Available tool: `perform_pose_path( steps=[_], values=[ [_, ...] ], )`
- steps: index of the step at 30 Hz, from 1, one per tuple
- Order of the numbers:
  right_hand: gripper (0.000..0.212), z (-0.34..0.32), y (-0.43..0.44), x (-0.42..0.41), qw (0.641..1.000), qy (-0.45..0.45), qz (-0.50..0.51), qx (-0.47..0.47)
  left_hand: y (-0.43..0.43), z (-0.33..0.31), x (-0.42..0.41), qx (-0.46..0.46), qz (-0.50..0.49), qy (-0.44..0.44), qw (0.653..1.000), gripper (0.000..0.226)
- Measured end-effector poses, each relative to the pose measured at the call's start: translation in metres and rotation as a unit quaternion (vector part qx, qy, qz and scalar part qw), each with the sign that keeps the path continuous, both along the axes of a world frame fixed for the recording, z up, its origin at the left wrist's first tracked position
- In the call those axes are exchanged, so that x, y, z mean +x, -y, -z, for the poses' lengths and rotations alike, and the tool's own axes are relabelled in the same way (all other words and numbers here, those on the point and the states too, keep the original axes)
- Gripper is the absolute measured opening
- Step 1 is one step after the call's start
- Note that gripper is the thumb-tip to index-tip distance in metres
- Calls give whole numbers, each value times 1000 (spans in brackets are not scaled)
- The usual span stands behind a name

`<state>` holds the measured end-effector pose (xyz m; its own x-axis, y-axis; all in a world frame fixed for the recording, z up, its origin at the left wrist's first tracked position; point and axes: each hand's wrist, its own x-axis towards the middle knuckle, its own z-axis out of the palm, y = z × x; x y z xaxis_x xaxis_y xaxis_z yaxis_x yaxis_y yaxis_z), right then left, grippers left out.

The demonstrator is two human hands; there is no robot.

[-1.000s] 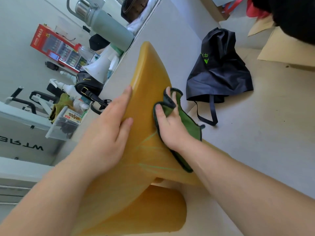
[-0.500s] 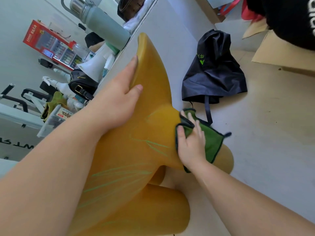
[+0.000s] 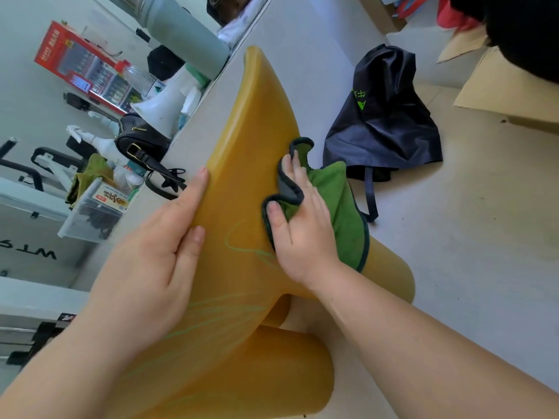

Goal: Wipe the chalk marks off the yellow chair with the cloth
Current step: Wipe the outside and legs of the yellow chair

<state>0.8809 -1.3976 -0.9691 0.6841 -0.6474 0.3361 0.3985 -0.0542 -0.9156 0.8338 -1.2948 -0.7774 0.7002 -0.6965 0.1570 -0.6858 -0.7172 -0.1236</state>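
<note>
Head view, looking down on the work. The yellow chair (image 3: pixel 248 140) stands on a pale floor (image 3: pixel 484 237), its curved back rising to a rounded tip beside a white desk edge (image 3: pixel 272 49). The left hand (image 3: pixel 151 255) lies flat against the left border of the chair back, fingers straight and held together, with the thumb resting on the front face. The right hand (image 3: pixel 299 234) holds the green cloth (image 3: pixel 335 201) against the right side of the same surface. Its fingers are spread over the fabric, and a fold of the dark-hemmed edge is gathered between thumb and forefinger. The rest of the cloth hangs off the chair's right border. Thin green chalk marks (image 3: pixel 239 246) loop across the yellow surface between the two hands, touching the lower edge of the cloth. Further faint strokes (image 3: pixel 217 309) run across the seat just beside the left wrist. On the floor to the right, near but apart from the chair, lies a black bag (image 3: pixel 387 122) with green lettering, and flattened cardboard (image 3: pixel 508 92) sits beyond it. On the desk to the left are a white megaphone (image 3: pixel 163 107), a grey-green flask (image 3: pixel 187 34), a black handbag (image 3: pixel 142 143) and a red box (image 3: pixel 81 68).
</note>
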Motion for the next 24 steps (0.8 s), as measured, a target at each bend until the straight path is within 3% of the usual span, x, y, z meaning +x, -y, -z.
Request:
perform_pose_path(
  steps=[4,8,10,14,18,20,24],
  values=[
    [55,62,0,-1,998,-54,19,36,1,-1,1,11,-5,-5,1000,54],
    [88,120,11,-11,983,-170,-27,64,0,-1,2,6,-5,-14,1000,58],
    [83,124,11,-14,975,-203,-40,85,0,-1,3,-1,-3,-19,1000,58],
    [59,46,2,-13,992,-115,-4,47,-2,2,4,-6,7,-19,1000,58],
    [68,-34,-29,-23,999,18,-1,-39,0,2,4,-7,8,-9,1000,59],
    [67,-22,-40,-24,998,21,16,-50,0,1,4,-7,7,-5,1000,59],
    [68,65,-36,-25,993,-55,43,-92,0,2,1,1,-3,-6,1000,59]
  ],
)
